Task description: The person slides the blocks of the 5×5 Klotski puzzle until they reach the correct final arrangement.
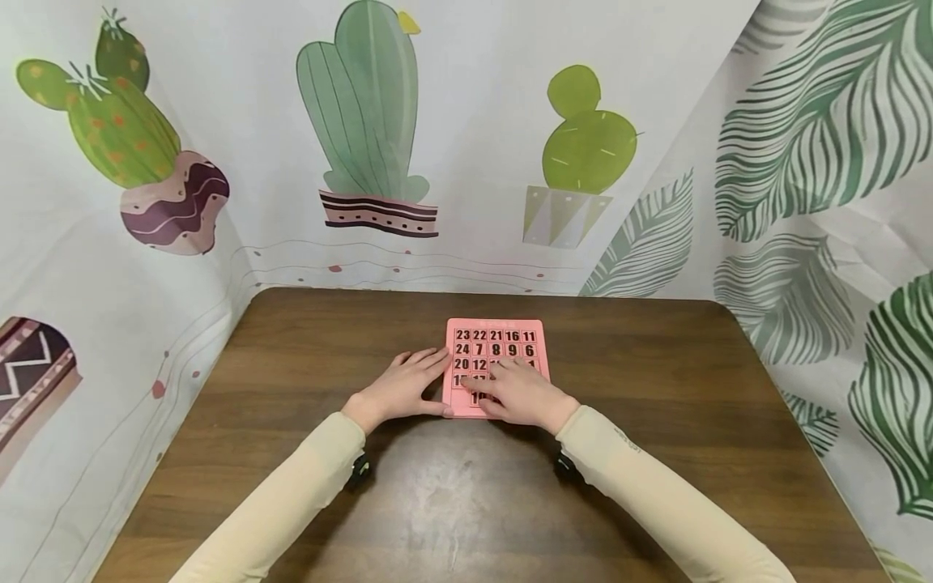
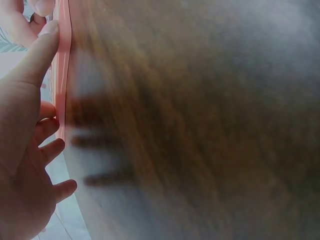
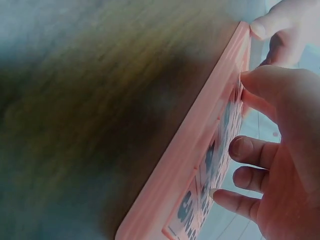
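Nearest are two cream sleeves (image 1: 284, 498), slanting inward over a brown wood-grain tabletop (image 1: 445, 502), with a dark wrist device (image 1: 360, 468) under each cuff. Beyond the cuffs, the left hand (image 1: 402, 385) lies along the left side of a pink number slide puzzle (image 1: 462, 404). Its fingers reach forward, slightly spread, tips at the left edge, and the thumb stands well apart from them at the near left corner. The right hand (image 1: 526, 390) lies over the near right part of the board, index finger stretched left onto the number tiles (image 1: 496, 350), thumb beside the near edge; the right wrist view shows its fingers apart, pinching nothing.

The puzzle rests flat in the far half of the tabletop, near the middle. Its long axis seems to run straight away from the person, and the digits read upright from their side—23, 22, 21, 16, 11 across the farthest row. A bare cell shows at the near left corner; pale lettering marks the far end. Behind the table's far edge hangs a white backdrop (image 1: 481, 105) printed with potted cacti (image 1: 375, 113)—and, at right, striped leaves (image 1: 809, 138).
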`<act>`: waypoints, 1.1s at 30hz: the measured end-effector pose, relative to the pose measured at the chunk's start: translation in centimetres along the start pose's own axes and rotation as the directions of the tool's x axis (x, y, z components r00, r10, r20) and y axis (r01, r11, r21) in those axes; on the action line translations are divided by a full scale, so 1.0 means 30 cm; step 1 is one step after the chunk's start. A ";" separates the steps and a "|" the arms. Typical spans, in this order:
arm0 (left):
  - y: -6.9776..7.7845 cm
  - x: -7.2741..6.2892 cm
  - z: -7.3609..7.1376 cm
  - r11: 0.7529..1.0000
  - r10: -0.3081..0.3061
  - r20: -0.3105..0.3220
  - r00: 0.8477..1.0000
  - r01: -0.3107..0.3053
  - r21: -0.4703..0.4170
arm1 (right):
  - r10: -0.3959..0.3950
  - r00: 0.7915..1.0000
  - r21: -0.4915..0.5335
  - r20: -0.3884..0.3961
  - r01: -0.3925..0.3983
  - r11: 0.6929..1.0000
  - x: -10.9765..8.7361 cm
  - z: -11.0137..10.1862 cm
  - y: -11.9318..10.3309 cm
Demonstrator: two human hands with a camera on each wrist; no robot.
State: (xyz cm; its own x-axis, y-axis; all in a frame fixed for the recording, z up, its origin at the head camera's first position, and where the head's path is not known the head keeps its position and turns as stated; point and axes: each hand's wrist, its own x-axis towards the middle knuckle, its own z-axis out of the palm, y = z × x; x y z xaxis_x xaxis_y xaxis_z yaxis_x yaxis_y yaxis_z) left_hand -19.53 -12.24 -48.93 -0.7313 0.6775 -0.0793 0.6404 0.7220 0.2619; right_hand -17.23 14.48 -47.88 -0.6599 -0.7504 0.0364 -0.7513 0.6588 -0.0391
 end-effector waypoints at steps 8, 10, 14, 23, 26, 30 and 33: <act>0.000 -0.003 0.001 1.000 -0.004 0.006 1.000 0.004 -0.008 | -0.018 0.996 -0.020 -0.087 0.016 1.000 -0.065 -0.009 -0.008; -0.003 -0.002 0.004 1.000 -0.009 0.009 1.000 0.010 -0.006 | -0.032 0.994 -0.045 -0.103 0.028 0.999 -0.087 -0.008 -0.014; -0.008 0.000 0.007 1.000 -0.015 0.007 1.000 0.015 -0.008 | -0.047 0.993 -0.093 -0.109 0.037 0.995 -0.112 -0.003 -0.024; -0.003 -0.001 0.002 1.000 -0.008 0.001 1.000 0.008 -0.020 | -0.055 0.995 -0.123 -0.084 0.045 0.991 -0.080 0.003 -0.059; -0.001 -0.002 -0.001 1.000 -0.007 0.002 1.000 0.007 -0.023 | -0.057 0.996 -0.106 -0.068 0.049 0.993 -0.059 0.000 -0.074; 0.002 -0.004 -0.004 1.000 -0.006 0.003 1.000 0.007 -0.021 | -0.052 0.997 -0.093 -0.055 0.046 0.995 -0.047 -0.007 -0.083; 0.003 -0.004 -0.006 1.000 -0.009 0.006 1.000 0.009 -0.025 | -0.043 0.997 -0.074 -0.063 0.038 0.997 -0.059 -0.013 -0.076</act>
State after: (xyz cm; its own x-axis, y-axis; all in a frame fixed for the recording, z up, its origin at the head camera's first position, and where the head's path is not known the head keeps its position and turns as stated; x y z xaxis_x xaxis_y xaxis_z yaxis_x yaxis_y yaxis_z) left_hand -19.44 -12.29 -48.72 -0.7356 0.6717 -0.0875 0.6276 0.7245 0.2850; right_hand -14.35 14.31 -47.48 -0.6264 -0.7729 0.1013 -0.7740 0.6321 0.0367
